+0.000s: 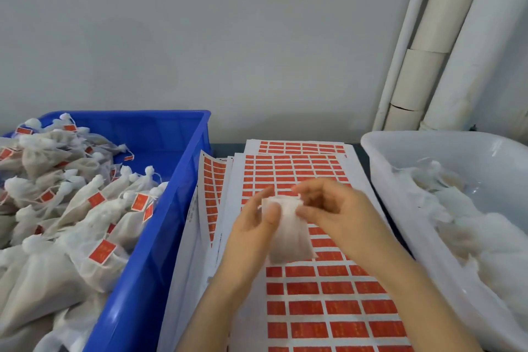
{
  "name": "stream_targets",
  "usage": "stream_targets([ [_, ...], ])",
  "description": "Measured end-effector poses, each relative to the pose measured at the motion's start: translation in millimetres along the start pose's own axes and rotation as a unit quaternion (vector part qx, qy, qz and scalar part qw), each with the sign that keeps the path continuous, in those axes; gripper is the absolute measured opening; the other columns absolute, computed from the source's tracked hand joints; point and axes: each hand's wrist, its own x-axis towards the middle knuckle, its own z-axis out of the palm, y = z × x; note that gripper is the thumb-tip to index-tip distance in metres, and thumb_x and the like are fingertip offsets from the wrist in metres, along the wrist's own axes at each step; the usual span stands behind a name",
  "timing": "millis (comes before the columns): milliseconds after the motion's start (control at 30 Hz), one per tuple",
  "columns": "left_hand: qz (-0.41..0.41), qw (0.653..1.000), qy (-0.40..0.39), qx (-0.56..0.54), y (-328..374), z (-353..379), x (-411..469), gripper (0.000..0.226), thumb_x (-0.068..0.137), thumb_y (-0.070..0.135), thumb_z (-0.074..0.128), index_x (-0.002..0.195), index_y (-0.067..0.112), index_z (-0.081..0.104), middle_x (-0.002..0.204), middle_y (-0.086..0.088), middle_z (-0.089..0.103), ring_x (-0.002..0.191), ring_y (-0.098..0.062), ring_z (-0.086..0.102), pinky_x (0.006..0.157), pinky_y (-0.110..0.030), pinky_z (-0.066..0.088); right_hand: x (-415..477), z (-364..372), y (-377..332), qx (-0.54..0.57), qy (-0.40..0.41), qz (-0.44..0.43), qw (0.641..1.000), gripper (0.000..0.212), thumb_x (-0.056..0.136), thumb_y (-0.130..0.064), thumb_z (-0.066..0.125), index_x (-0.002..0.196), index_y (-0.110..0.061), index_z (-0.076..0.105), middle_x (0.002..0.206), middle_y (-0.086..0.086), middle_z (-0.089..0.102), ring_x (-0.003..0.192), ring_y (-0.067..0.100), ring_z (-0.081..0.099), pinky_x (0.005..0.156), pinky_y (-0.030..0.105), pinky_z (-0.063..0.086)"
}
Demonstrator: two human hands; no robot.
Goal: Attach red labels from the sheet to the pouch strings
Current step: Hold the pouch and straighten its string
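Observation:
A small white mesh pouch [290,233] hangs above the label sheets, held between both hands. My left hand [254,227] grips its left edge with the thumb pressed on the front. My right hand [334,208] pinches the pouch's top right corner, fingers curled; the string there is too blurred to make out. Under the hands lies a sheet of red labels [331,303] on white backing, on top of a stack of similar sheets [297,151].
A blue bin [160,208] on the left holds several pouches with red labels on their strings. A white tub [400,180] on the right holds several unlabelled pouches. Cardboard tubes [428,37] lean on the wall at back right.

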Motion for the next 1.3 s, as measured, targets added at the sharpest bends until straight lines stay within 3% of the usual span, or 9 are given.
stream_targets([
  [67, 0.018, 0.998, -0.024, 0.064, -8.2, 1.6, -7.6, 0.063, 0.067, 0.066, 0.068, 0.121, 0.039, 0.053, 0.117, 0.017, 0.061, 0.102, -0.012, 0.063, 0.085, -0.03, 0.056, -1.2, 15.6, 13.3, 0.001, -0.004, 0.012, 1.0, 0.033, 0.084, -0.016, 0.066, 0.083, -0.048, 0.058, 0.08, -0.026, 0.063, 0.081, -0.015, 0.057, 0.057, 0.0, 0.042],
  [233, 0.003, 0.99, -0.003, 0.139, -18.2, 6.0, -8.9, 0.017, 0.077, 0.042, 0.072, 0.089, 0.042, 0.061, 0.089, 0.019, 0.066, 0.08, -0.003, 0.066, 0.058, -0.008, 0.05, -5.3, 18.2, 30.2, -0.089, 0.011, 0.021, 0.996, 0.035, 0.086, -0.02, 0.064, 0.076, -0.051, 0.052, 0.078, -0.032, 0.054, 0.07, -0.014, 0.054, 0.057, -0.005, 0.036],
  [367, 0.014, 0.982, -0.003, 0.189, -20.6, 7.6, -12.8, 0.024, 0.076, 0.047, 0.072, 0.095, 0.05, 0.057, 0.097, 0.026, 0.06, 0.087, -0.006, 0.063, 0.066, -0.014, 0.056, -12.7, 5.3, 35.3, -0.127, 0.029, 0.0, 0.991, 0.03, 0.086, -0.025, 0.063, 0.071, -0.048, 0.05, 0.081, -0.029, 0.054, 0.077, -0.009, 0.054, 0.061, -0.005, 0.037],
  [667, 0.027, 0.971, -0.028, 0.236, -24.4, 10.9, -19.2, 0.012, 0.086, 0.041, 0.062, 0.089, 0.049, 0.054, 0.07, 0.031, 0.058, 0.074, 0.017, 0.057, 0.048, -0.003, 0.043, -19.3, 1.2, 27.6, -0.128, 0.173, -0.067, 0.974, 0.032, 0.084, -0.017, 0.063, 0.075, -0.043, 0.045, 0.083, -0.03, 0.047, 0.077, -0.008, 0.051, 0.065, -0.006, 0.035],
  [767, 0.02, 0.965, -0.051, 0.256, -22.5, 15.1, -20.7, 0.01, 0.086, 0.04, 0.06, 0.091, 0.047, 0.055, 0.073, 0.031, 0.056, 0.075, 0.01, 0.059, 0.048, -0.003, 0.042, -23.0, -1.0, 24.8, -0.133, 0.238, -0.103, 0.956, 0.022, 0.081, -0.014, 0.062, 0.08, -0.033, 0.051, 0.084, -0.02, 0.053, 0.077, -0.007, 0.05, 0.063, -0.001, 0.035],
  [833, 0.017, 0.958, -0.063, 0.279, -19.2, 19.5, -22.3, 0.017, 0.086, 0.046, 0.059, 0.101, 0.05, 0.053, 0.079, 0.034, 0.053, 0.073, 0.007, 0.058, 0.049, -0.002, 0.042, -25.2, 0.8, 21.8, -0.139, 0.27, -0.124, 0.945, 0.01, 0.08, -0.015, 0.059, 0.082, -0.025, 0.056, 0.086, -0.011, 0.055, 0.079, -0.005, 0.049, 0.072, 0.005, 0.032],
  [967, 0.084, 0.959, -0.047, 0.266, -16.3, 24.0, -29.7, 0.05, 0.057, 0.09, 0.041, 0.103, 0.071, 0.036, 0.093, 0.042, 0.051, 0.084, 0.009, 0.058, 0.063, -0.003, 0.042, -26.1, 3.6, 17.7, -0.12, 0.274, -0.125, 0.946, 0.005, 0.081, -0.021, 0.056, 0.085, -0.02, 0.058, 0.087, -0.009, 0.056, 0.081, -0.005, 0.051, 0.071, 0.007, 0.033],
  [1100, 0.141, 0.963, -0.011, 0.23, -19.4, 23.8, -32.2, 0.042, 0.076, 0.08, 0.028, 0.081, 0.048, 0.055, 0.08, 0.026, 0.062, 0.087, 0.003, 0.059, 0.077, -0.02, 0.05, -26.4, 2.3, 20.5, -0.159, 0.275, -0.147, 0.937, 0.011, 0.086, -0.018, 0.057, 0.088, -0.009, 0.065, 0.089, -0.002, 0.058, 0.082, 0.002, 0.051, 0.073, 0.008, 0.034],
  [1300, 0.136, 0.927, -0.051, 0.345, -23.2, 19.7, -32.9, 0.039, 0.095, 0.049, 0.028, 0.077, 0.026, 0.054, 0.078, 0.007, 0.06, 0.096, 0.008, 0.043, 0.076, -0.01, 0.033, -26.8, 0.3, 29.8, -0.242, 0.266, -0.185, 0.915, 0.016, 0.076, -0.012, 0.058, 0.083, -0.001, 0.068, 0.087, 0.014, 0.065, 0.082, 0.026, 0.062, 0.079, 0.031, 0.047],
])
